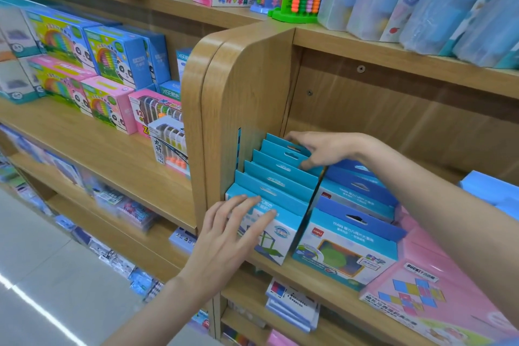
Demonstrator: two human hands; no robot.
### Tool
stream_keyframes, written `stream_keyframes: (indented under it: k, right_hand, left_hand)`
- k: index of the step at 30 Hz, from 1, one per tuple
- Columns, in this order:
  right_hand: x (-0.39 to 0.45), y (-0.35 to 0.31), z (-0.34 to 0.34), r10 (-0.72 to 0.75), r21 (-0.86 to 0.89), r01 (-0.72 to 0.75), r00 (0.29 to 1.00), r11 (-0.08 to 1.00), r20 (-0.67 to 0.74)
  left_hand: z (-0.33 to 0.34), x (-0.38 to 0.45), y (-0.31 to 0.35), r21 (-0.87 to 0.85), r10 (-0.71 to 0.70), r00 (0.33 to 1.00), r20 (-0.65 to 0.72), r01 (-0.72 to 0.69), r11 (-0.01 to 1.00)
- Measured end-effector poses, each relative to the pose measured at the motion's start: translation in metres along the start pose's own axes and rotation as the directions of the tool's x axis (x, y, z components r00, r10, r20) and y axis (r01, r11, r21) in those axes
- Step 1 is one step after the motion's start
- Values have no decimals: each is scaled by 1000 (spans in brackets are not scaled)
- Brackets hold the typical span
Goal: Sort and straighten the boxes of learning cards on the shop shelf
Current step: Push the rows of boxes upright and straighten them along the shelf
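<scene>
From the head camera, both bare forearms reach up and forward into a wooden shelf bay. The left hand comes in from the lower left with the wrist straight and the palm turned toward the shelf; its fingers are straight and slightly spread, lying flat against the face and top edge of the front box of a row of teal card boxes. The right hand arrives from the right on a long, level forearm, the wrist bent a little, the fingers curled over the hanging tabs of the rearmost boxes in that same row, the thumb tucked down at the near side of them.

The teal row stands on the shelf board, upright and leaning back a little, packed one behind another against the rounded wooden side panel. Each box is smooth printed card with a flat tab and a punched hang slot. Just to the right, touching the row, stands a second row of darker blue boxes, wider, with a glossy picture front. Beside those lies a flat pink box printed with coloured squares.

The shelf is pale wood-grain laminate with screw heads in its back panel. On the board above stand a green bead abacus of shiny plastic and frosted translucent sleeves. In the bay to the left sit panda-printed boxes in blue and pink.
</scene>
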State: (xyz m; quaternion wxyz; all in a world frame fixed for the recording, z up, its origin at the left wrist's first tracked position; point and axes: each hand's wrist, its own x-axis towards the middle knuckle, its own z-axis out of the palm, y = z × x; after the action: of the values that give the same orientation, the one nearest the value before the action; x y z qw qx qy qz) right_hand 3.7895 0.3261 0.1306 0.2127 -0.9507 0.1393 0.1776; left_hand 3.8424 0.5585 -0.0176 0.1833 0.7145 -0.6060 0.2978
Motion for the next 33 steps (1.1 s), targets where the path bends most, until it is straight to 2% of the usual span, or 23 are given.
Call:
stream_keyframes:
  k: [10, 16, 20, 26, 30, 33]
  right_hand:
    - [-2, -5, 2, -8, 10, 8, 1000, 1000, 5]
    - [-3, -3, 5, 13, 2, -13, 999, 1000, -37]
    - [-1, -2, 7, 25, -62, -27, 999, 998, -48]
    - [-1, -1, 7, 44, -30, -47, 996, 998, -82]
    - [2, -2, 8, 47, -71, -54, 994, 996, -98]
    - [1, -3, 5, 53, -13, -54, 995, 998, -82]
  left_hand:
    - [-1, 0, -3, 16, 41, 996, -76, -40, 999]
    - [-4, 0, -6, -5, 62, 996, -61, -63, 998]
    - [-3, 0, -6, 12, 58, 998, -36, -58, 998]
    - [2, -2, -4, 44, 19, 1000, -9, -19, 999]
    - [2, 0, -1, 51, -1, 1000, -10, 1, 999]
    - [2, 2, 0, 57, -1, 1000, -17, 2, 998]
